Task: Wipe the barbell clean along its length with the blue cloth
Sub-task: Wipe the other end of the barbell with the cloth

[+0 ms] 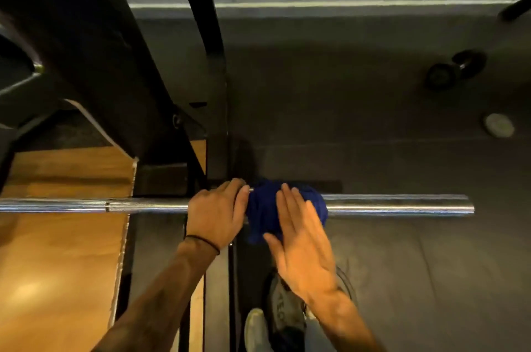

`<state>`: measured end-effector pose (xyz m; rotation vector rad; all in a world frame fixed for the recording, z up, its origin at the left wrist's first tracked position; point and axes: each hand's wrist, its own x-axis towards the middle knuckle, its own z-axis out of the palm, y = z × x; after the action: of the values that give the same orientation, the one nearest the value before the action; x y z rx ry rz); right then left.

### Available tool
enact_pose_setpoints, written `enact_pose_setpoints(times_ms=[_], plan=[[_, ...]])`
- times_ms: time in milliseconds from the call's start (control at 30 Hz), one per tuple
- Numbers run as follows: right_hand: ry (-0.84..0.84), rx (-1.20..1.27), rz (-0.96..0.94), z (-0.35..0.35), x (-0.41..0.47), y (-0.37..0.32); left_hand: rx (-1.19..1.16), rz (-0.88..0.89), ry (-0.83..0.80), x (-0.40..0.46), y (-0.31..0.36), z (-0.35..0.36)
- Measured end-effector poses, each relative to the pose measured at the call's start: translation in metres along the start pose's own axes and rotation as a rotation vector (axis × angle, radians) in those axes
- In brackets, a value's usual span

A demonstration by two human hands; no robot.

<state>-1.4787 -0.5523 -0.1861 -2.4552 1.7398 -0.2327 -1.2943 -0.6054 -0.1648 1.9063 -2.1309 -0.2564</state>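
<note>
Dark rubber floor (402, 280) fills the right side, a wooden platform (63, 236) the left, and a black rack frame (94, 64) leans across the upper left. Across the middle runs the barbell (402, 203), chrome, horizontal, its bare sleeve end pointing right and its knurled shaft stretching off the left edge. Draped right over the bar, near the rack upright, sits the blue cloth (264, 208), bunched, its lower edge hanging below the bar. Left hand (217, 215) is curled over the bar just left of the cloth, fingers wrapped round the steel, fingertips against the cloth's edge. Right hand (301, 239) is flat and spread, fingers straight, lying on the cloth, gripping nothing. On the far floor, a dumbbell (457, 70) and a small pale disc (498, 125).
</note>
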Motion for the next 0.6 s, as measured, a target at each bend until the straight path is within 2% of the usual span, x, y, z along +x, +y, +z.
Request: enact_pose_setpoints(times_ms=[67,167,200,233,300,333,367,400,467,500,533,600], plan=[[0.093,0.167,0.183,0.000,0.005,-0.007,0.029,-0.027,-0.011,0.004,0.001,0.000],[0.192,0.412,0.492,0.006,0.031,-0.065,0.059,-0.064,-0.093,0.011,-0.001,0.000],[0.203,0.452,0.479,0.008,0.031,-0.075,0.067,-0.063,-0.096,0.012,-0.001,0.000],[0.173,0.448,0.351,0.009,0.025,-0.071,0.067,-0.069,-0.104,0.013,-0.002,-0.001],[0.091,0.239,0.007,0.008,0.011,-0.020,0.028,-0.077,-0.103,0.014,-0.003,-0.001],[0.064,0.130,-0.091,0.004,0.007,0.011,0.008,-0.080,-0.102,0.013,-0.003,0.000],[0.061,0.091,-0.059,-0.004,0.007,0.031,-0.008,-0.091,-0.118,0.013,-0.003,0.000],[0.081,0.119,0.072,-0.008,0.011,0.037,-0.013,-0.104,-0.130,0.014,-0.005,0.001],[0.147,0.203,0.394,-0.007,0.026,0.001,-0.002,-0.133,-0.167,0.018,-0.005,0.001],[0.173,0.233,0.449,-0.002,0.032,-0.030,0.009,-0.136,-0.182,0.019,-0.005,0.001],[0.189,0.268,0.427,0.002,0.030,-0.056,0.025,-0.126,-0.187,0.018,-0.004,0.001],[0.177,0.271,0.161,0.003,0.020,-0.060,0.041,-0.114,-0.198,0.021,-0.005,-0.002]])
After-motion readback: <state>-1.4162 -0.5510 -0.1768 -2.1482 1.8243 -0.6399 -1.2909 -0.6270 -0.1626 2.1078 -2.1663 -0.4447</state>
